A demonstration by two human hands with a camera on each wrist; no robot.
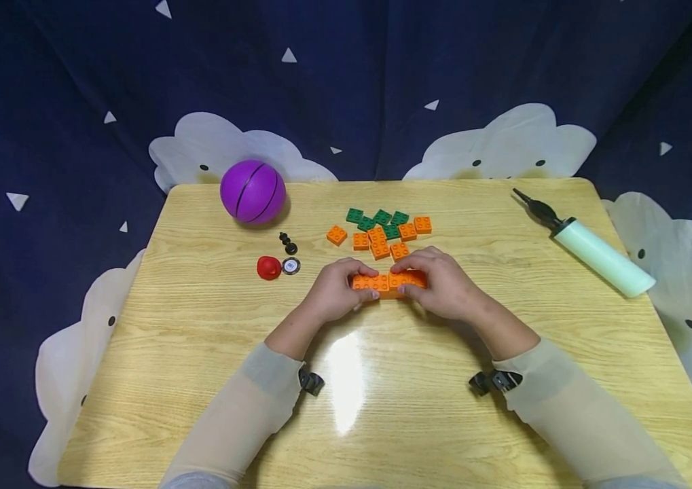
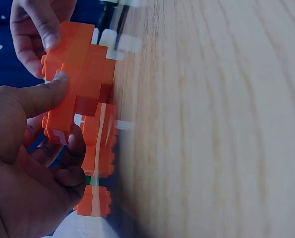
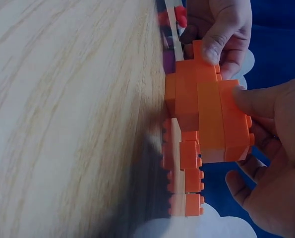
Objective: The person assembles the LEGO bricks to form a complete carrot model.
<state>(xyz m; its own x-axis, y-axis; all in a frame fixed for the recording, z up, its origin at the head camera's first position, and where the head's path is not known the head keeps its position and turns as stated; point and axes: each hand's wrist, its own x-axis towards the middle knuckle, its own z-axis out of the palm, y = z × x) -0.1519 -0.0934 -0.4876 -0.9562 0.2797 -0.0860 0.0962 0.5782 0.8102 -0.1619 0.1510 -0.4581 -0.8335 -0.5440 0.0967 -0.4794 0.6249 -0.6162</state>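
Left hand (image 1: 338, 288) and right hand (image 1: 446, 285), centre of the head view: each has its fingers curled about one end of an orange brick assembly (image 1: 372, 282), thumb on the near side and fingertips on the far side. The assembly lies crosswise just below the middle of the frame; in both wrist views it is stepped, its upper bricks extending past the narrower ones beneath. Whether its lowest brick bears on the desk (image 1: 199, 326) cannot be told with certainty. Pale sleeves (image 1: 235, 407) run from the forearms to the bottom edge, with a black wrist fitting (image 1: 312, 382) at the left cuff. Just above the assembly lie loose orange bricks (image 1: 337, 235), with green bricks (image 1: 381, 216) mostly behind them. Left of centre are a red hat-shaped piece (image 1: 269, 267), a round chip (image 1: 291, 265) beside it, and a black chess-like piece (image 1: 291, 248) near the chip. A purple ball (image 1: 252, 192) sits at the upper left of the desk; a hand pump (image 1: 602, 257), pale-bodied with a black nozzle, lies slantwise at the right. A dark blue curtain (image 1: 346, 68) with white cloud shapes and triangles fills the background.
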